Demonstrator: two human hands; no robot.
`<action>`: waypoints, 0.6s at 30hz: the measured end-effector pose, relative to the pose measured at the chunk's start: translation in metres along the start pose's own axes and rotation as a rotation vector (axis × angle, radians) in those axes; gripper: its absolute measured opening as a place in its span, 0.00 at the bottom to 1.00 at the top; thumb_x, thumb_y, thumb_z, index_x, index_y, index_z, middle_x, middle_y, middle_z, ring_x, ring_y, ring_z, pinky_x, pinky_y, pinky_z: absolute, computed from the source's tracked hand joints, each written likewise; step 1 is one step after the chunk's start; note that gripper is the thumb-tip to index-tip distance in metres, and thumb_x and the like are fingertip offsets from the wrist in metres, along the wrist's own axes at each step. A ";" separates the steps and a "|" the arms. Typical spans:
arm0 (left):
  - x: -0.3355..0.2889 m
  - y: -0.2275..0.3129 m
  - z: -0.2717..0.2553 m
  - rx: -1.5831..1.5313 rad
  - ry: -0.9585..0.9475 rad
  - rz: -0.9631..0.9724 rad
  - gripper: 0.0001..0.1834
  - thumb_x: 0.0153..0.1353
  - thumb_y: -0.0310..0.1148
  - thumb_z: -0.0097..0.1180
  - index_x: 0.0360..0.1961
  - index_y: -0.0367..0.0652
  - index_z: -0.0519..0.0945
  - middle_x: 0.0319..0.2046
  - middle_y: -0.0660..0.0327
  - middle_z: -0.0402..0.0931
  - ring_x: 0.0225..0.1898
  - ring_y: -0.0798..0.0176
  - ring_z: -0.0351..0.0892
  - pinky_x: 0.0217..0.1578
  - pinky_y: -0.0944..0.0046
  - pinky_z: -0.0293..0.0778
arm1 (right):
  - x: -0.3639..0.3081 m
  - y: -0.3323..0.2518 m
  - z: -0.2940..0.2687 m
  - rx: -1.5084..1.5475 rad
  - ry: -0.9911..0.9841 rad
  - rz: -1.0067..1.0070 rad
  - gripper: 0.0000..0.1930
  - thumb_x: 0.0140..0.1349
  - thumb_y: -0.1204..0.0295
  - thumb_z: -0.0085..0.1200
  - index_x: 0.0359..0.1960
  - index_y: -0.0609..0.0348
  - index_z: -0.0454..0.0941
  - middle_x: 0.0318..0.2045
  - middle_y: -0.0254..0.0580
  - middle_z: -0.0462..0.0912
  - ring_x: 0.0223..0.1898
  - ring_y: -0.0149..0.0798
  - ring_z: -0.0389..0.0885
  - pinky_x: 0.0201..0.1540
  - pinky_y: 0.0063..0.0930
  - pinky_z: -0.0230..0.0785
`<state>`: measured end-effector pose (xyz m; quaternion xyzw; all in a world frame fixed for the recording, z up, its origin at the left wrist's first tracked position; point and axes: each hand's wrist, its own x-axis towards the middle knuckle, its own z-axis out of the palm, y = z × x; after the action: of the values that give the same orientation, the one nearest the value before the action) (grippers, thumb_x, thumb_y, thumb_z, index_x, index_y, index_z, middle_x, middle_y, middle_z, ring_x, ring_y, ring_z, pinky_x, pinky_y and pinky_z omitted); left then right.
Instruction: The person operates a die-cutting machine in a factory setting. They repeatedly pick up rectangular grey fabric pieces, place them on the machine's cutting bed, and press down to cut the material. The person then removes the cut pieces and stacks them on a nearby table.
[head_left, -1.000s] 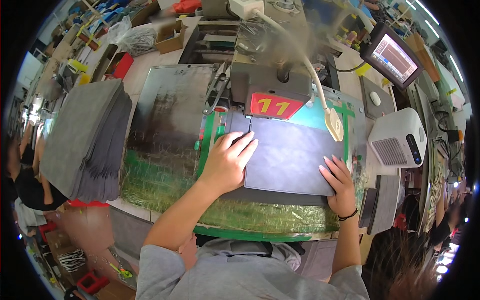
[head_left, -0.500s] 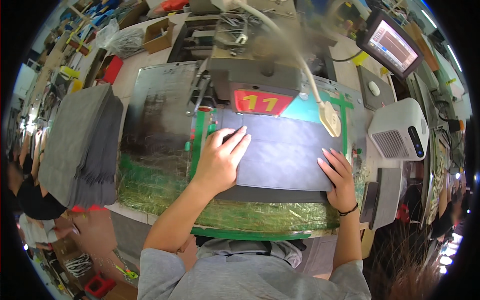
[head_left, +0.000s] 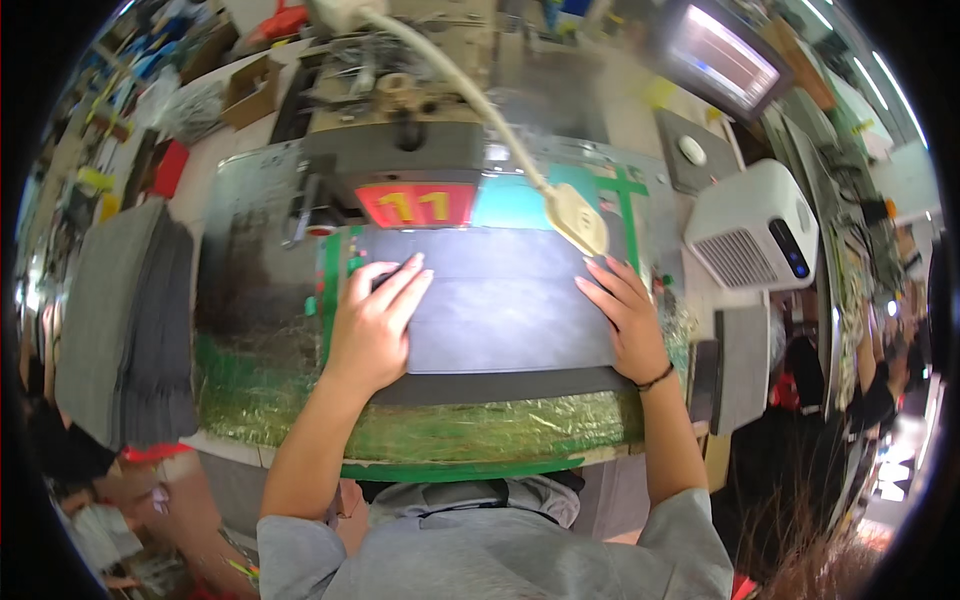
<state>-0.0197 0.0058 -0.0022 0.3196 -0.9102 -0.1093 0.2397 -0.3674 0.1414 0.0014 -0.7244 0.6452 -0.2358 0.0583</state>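
A grey flat panel [head_left: 500,310], leather-like and faintly creased, lies brightly lit on the work table in front of me. My left hand [head_left: 372,325] rests on its left edge with the fingers stretched over it. Something dark shows between those fingers; I cannot make out whether it is an object. On the panel's right edge lies my right hand [head_left: 632,320], fingers extended and touching the surface. Beyond the panel's far left part stands a dark machine head [head_left: 400,155] bearing a red plate with yellow figures [head_left: 418,205]. Darker material [head_left: 500,386] shows along the panel's near edge.
A stack of grey panels [head_left: 95,320] stands at left. To the right are a white boxy fan unit [head_left: 750,230], a mouse [head_left: 692,150], a screen [head_left: 720,62] and more grey pieces [head_left: 742,365]. A cable with a pale flat end [head_left: 577,218] hangs over the panel.
The whole view has shifted. Relative to the table, the machine head has moved left. My right hand has slid farther up the panel's right edge; my left hand stays on the left edge.
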 end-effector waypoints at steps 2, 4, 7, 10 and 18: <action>-0.002 -0.001 0.001 -0.006 0.023 -0.014 0.33 0.51 0.17 0.56 0.62 0.40 0.85 0.65 0.56 0.83 0.60 0.46 0.78 0.66 0.48 0.73 | 0.000 0.000 0.003 0.004 0.022 -0.028 0.33 0.56 0.89 0.49 0.63 0.49 0.85 0.68 0.43 0.81 0.74 0.56 0.71 0.79 0.53 0.61; -0.007 -0.009 0.007 0.039 0.077 0.046 0.31 0.51 0.22 0.59 0.61 0.42 0.87 0.64 0.55 0.84 0.59 0.47 0.80 0.63 0.49 0.74 | 0.001 -0.005 0.003 0.021 0.044 -0.034 0.34 0.54 0.87 0.46 0.63 0.51 0.85 0.68 0.45 0.81 0.74 0.56 0.71 0.79 0.53 0.60; -0.016 -0.014 0.020 -0.018 0.206 0.060 0.28 0.51 0.27 0.60 0.57 0.42 0.88 0.61 0.57 0.85 0.59 0.48 0.78 0.61 0.46 0.75 | -0.004 0.004 0.004 -0.080 -0.028 -0.071 0.34 0.80 0.48 0.31 0.66 0.59 0.83 0.71 0.49 0.79 0.76 0.58 0.70 0.78 0.54 0.56; -0.008 -0.017 0.053 -0.074 0.287 0.122 0.24 0.50 0.31 0.63 0.51 0.42 0.89 0.58 0.53 0.85 0.59 0.46 0.77 0.59 0.43 0.77 | -0.010 0.024 0.005 -0.073 -0.082 -0.092 0.45 0.80 0.38 0.23 0.66 0.66 0.81 0.69 0.57 0.80 0.76 0.62 0.69 0.79 0.57 0.55; -0.010 -0.017 0.072 -0.032 0.324 0.103 0.19 0.54 0.38 0.60 0.42 0.35 0.88 0.54 0.46 0.86 0.56 0.41 0.75 0.56 0.42 0.71 | 0.037 -0.016 0.045 0.009 -0.094 -0.291 0.45 0.80 0.38 0.24 0.66 0.65 0.81 0.69 0.57 0.80 0.76 0.62 0.69 0.79 0.57 0.55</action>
<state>-0.0401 0.0021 -0.0740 0.2821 -0.8730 -0.0585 0.3936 -0.3323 0.0983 -0.0218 -0.8202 0.5289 -0.2104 0.0567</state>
